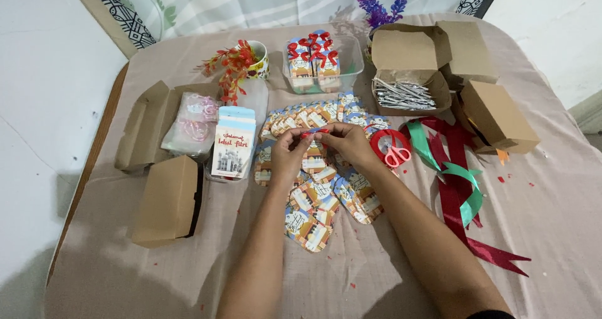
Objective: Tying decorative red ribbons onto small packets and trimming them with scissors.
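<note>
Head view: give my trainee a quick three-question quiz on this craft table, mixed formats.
1. True or false: both hands, left hand and right hand, pinch a small red ribbon piece over the printed paper cutouts.
2. Where do the red-handled scissors lie? A) in the clear plastic tub B) on the red ribbon roll C) in the open cardboard box
3. Fill in: the loose ribbon right of the scissors is ____ coloured.

Key: 1 true; 2 B; 3 green.

Scissors (395,153) lie right of card pile (323,187), w/ tub (321,65) prob. behind it.
</note>
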